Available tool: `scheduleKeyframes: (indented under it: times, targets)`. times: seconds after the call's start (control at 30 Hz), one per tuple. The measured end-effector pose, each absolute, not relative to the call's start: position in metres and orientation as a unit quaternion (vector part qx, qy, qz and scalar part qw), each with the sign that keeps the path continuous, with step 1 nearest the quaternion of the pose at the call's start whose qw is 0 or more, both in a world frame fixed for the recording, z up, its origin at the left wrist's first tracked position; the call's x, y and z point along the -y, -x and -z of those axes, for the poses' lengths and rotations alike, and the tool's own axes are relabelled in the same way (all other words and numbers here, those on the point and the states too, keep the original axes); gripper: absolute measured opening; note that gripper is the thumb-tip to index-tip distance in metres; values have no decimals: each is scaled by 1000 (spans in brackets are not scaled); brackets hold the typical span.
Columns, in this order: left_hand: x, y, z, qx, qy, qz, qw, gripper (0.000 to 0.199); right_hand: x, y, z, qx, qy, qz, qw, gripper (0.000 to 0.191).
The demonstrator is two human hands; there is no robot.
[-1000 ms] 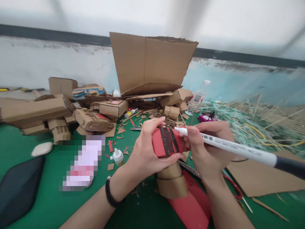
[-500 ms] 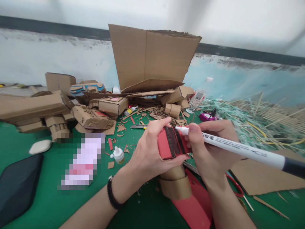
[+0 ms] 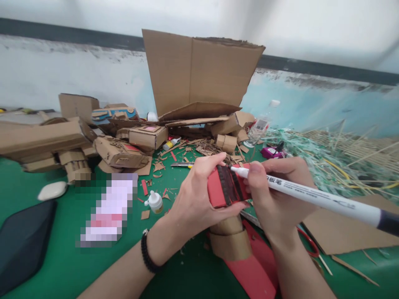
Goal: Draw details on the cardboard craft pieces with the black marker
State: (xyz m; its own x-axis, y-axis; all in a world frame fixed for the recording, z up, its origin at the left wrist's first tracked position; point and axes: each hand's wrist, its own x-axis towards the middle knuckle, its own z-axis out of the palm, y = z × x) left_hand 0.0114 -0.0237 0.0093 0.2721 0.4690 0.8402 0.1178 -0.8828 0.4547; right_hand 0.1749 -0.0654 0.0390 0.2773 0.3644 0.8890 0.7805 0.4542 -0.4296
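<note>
My left hand (image 3: 198,187) is closed around a small red box (image 3: 216,194) with dark stripes inked across its face. A whiteboard marker (image 3: 314,196), white with a black end, is gripped in my right hand (image 3: 280,195). Its tip rests at or just over the far edge of the dark stripes; whether it touches, I cannot tell. Below my hands lie a rolled cardboard tube (image 3: 230,245) and a red sheet piece (image 3: 255,265). Part of the box is covered by my fingers.
Cardboard models (image 3: 50,141) crowd the left of the green table (image 3: 131,270). A glue bottle (image 3: 155,202), a utility knife (image 3: 182,165) and scraps lie mid-table. A water bottle (image 3: 260,124), a purple object (image 3: 272,151), thin sticks (image 3: 368,145) and red-handled scissors (image 3: 308,243) are on the right.
The marker and my right hand have shifted very slightly to the right, and the box has moved a touch with my left hand. Both grips are unchanged.
</note>
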Motion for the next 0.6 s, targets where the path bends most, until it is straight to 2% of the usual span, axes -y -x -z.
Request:
scheduleKeyframes:
  times: [0.6]
  targets:
    - [21, -12, -9, -172, -785, -579, 134, 104, 62, -177, -40, 593, 465, 187, 630, 19]
